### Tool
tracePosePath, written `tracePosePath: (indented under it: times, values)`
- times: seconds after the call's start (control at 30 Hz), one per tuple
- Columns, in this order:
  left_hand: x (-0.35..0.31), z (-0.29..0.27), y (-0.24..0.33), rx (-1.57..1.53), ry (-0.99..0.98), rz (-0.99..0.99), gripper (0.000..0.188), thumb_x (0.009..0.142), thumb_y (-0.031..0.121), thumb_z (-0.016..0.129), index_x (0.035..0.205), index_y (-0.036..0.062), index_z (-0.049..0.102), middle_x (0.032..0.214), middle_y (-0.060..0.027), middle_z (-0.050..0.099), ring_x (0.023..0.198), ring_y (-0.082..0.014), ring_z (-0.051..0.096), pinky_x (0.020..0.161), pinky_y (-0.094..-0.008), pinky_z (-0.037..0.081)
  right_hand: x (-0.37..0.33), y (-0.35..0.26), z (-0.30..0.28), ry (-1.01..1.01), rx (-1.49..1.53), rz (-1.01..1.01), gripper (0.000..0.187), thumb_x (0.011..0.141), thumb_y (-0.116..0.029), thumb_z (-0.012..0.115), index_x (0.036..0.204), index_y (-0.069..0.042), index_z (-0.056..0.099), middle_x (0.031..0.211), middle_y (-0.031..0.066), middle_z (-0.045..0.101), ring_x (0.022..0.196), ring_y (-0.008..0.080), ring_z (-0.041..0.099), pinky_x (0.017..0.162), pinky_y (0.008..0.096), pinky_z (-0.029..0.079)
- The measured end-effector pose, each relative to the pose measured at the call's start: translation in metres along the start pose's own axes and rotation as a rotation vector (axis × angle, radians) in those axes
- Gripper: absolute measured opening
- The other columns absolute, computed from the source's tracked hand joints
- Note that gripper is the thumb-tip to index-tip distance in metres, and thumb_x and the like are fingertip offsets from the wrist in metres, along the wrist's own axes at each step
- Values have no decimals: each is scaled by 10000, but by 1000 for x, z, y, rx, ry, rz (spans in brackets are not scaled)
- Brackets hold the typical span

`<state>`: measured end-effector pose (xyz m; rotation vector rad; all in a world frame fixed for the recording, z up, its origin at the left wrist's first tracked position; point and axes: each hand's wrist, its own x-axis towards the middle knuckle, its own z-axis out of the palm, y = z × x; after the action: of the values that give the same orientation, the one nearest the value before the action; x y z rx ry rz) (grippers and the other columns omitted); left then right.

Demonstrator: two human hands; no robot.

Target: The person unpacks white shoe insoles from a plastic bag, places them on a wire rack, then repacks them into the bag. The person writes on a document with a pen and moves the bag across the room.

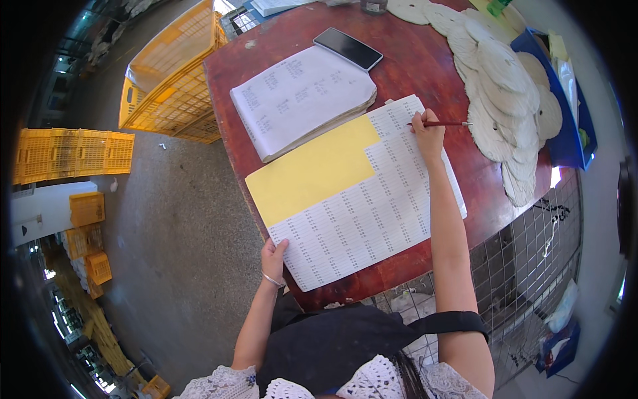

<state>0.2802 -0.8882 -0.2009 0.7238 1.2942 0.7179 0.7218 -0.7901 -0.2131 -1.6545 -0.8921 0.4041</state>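
Observation:
A large white sheet (359, 219) printed with columns of small marks lies slanted on the red table, a blank yellow area (312, 173) covering its upper left. My left hand (273, 258) grips the sheet's lower left edge, thumb on top and fingers underneath. At the sheet's upper right, my right hand (428, 133) is closed round a dark red pen (450, 124). The pen points left, its tip close to the paper. Beyond the sheet rests a thick pad of handwritten pages (299, 100), and a phone (347, 48) with a dark screen lies at its top corner.
Pale round discs (495, 86) are piled on the right of the red table (405, 63), beside a blue bin (573, 126) holding papers. Yellow plastic crates (176, 86) stand on the floor to the left. Wire mesh (531, 253) runs below the table's right side.

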Motion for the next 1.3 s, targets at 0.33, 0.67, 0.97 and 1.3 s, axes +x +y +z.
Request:
tracePosePath:
  times: [0.33,0.67,0.97,1.3]
  values:
    - [-2,3,2,35,21,16,242,897,94,539,1095,-45,557,1052,-111,650,911,-163,629,828,-289,489,20,9,-26,100,-44,46,301,870,-174,584,622,-27,496,540,49,575,495,89,516,488,274,404]
    - [-1,4,5,22,28,18,235,900,57,534,1100,-67,537,1060,-120,643,921,-163,625,828,-278,485,20,13,-24,101,-47,86,330,857,-183,594,601,-33,450,517,45,550,501,83,536,491,270,416]
    - [-3,5,7,37,27,16,249,899,58,532,1118,-61,541,1073,-120,640,931,-165,622,835,-281,483,21,17,-27,100,-53,81,318,869,-188,589,621,-38,457,533,39,553,518,78,518,497,265,403]
    - [-2,4,5,41,15,19,250,892,68,533,1112,-49,552,1068,-115,645,935,-167,624,851,-289,479,21,21,-24,128,-52,92,329,888,-199,576,630,-42,445,535,17,524,523,67,475,500,257,379]
